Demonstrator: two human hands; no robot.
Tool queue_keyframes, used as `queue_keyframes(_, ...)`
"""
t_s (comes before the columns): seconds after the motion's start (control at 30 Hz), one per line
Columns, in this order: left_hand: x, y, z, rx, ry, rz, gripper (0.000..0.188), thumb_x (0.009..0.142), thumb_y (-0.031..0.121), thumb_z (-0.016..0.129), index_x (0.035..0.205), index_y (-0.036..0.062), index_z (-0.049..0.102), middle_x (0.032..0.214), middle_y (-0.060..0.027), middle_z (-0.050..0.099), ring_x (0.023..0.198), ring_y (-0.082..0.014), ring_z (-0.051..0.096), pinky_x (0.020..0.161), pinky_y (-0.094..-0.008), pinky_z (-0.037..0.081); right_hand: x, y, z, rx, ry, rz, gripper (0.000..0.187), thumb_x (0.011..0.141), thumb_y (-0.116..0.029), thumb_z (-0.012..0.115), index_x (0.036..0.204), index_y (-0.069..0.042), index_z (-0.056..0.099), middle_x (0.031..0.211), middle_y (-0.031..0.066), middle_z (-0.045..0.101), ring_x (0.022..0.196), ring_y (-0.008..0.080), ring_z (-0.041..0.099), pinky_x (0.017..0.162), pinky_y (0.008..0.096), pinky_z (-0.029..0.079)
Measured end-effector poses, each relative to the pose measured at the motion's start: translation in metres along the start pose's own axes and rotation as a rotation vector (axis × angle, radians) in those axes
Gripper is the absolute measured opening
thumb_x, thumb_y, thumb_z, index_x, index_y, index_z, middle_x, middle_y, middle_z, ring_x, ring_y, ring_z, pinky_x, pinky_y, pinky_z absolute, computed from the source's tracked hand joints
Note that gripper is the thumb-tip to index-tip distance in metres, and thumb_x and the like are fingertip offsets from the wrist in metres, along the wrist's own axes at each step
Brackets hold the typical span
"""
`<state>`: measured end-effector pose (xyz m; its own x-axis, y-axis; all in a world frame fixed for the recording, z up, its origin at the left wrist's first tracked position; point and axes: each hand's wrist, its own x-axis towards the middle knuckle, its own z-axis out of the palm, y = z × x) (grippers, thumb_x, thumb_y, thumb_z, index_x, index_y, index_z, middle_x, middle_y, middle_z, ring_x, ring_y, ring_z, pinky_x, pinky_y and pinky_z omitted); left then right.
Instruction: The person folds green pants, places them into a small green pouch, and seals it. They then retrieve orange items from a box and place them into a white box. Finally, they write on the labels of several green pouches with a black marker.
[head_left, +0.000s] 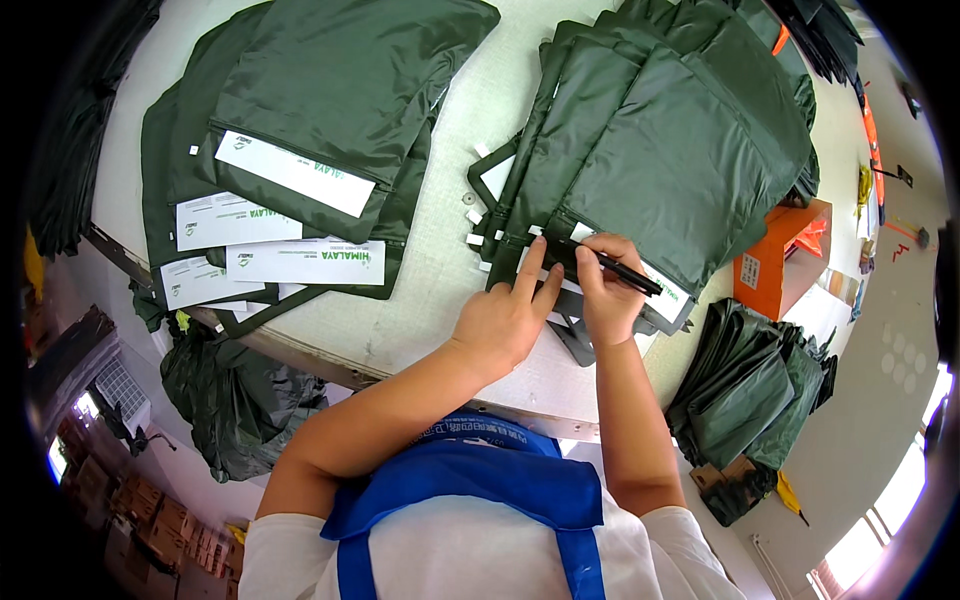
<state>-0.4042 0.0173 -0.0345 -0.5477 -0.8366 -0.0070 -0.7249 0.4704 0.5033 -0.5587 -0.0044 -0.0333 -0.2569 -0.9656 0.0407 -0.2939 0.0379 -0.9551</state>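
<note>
My right hand (612, 290) grips a black pen (636, 278), its tip end pointing left over the near edge of a stack of dark green fabric pieces (690, 160). Beside it, my left hand (503, 322) lies on the same edge with index and middle fingers stretched out. Those fingertips rest by a small white tag (535, 231). A white printed label (665, 290) shows partly from beneath my right hand. To the left lies another fanned stack of dark green pieces (330, 80), with several white printed labels (300, 262) along its near side.
The pale table (455, 160) has a curved-looking near edge. An orange box (770, 262) stands right of the stack. Crumpled dark green fabric (740, 375) sits at the right edge, and more (235, 400) hangs below the left edge. Black folded material (80, 170) is piled far left.
</note>
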Motion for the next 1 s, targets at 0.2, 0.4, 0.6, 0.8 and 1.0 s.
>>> queue_keyframes(0.2,0.001,-0.003,0.001,0.006,-0.006,0.0,0.054,0.076,0.01,0.064,0.129,0.0133,0.058,0.139,-0.0258,0.041,0.053,-0.02,0.059,0.046,-0.0318,0.051,0.0,0.011,0.004,-0.009,-0.013,-0.036,0.01,0.08,0.002,0.069,0.084,-0.001,0.061,0.081,0.0084,0.063,0.071,0.0145,0.058,0.065,0.0261,0.047)
queue_keyframes(0.4,0.0,-0.006,0.004,-0.01,-0.019,0.023,0.056,0.074,0.012,0.062,0.13,0.011,0.057,0.141,-0.0296,0.04,0.054,-0.0195,0.059,0.046,-0.0306,0.051,0.003,0.011,0.001,-0.229,-0.07,-0.143,0.008,0.082,0.001,0.068,0.084,-0.001,0.06,0.081,0.0078,0.063,0.071,0.0146,0.057,0.065,0.0268,0.047)
queue_keyframes(0.6,0.001,-0.002,-0.007,-0.241,-0.039,-0.065,0.051,0.079,0.013,0.066,0.129,0.0115,0.055,0.138,-0.0229,0.041,0.062,-0.0267,0.064,0.053,-0.0353,0.053,-0.003,0.014,0.001,0.032,0.044,-0.003,0.009,0.086,0.004,0.063,0.092,0.0,0.058,0.087,0.0074,0.061,0.074,0.0128,0.055,0.07,0.0258,0.046)
queue_keyframes(0.8,0.021,0.008,-0.004,-0.907,0.145,-0.43,0.052,0.08,0.016,0.072,0.12,-0.0029,0.046,0.106,-0.0194,0.058,0.069,-0.0346,0.063,0.064,-0.0382,0.051,-0.003,0.014,-0.002,0.332,0.154,0.059,0.014,0.098,-0.011,0.048,0.105,0.001,0.054,0.092,0.0121,0.063,0.086,0.0194,0.062,0.093,0.0391,0.05)
queue_keyframes(1.0,0.05,-0.018,-0.043,-1.175,0.023,-0.667,0.021,0.087,0.022,0.066,0.089,0.0022,0.059,0.062,-0.01,0.055,0.058,-0.0166,0.056,0.056,-0.0365,0.044,-0.003,-0.002,-0.006,0.244,0.183,-0.223,0.032,0.102,-0.026,0.044,0.121,0.0,0.048,0.102,0.0189,0.063,0.095,0.0285,0.062,0.093,0.0457,0.048)
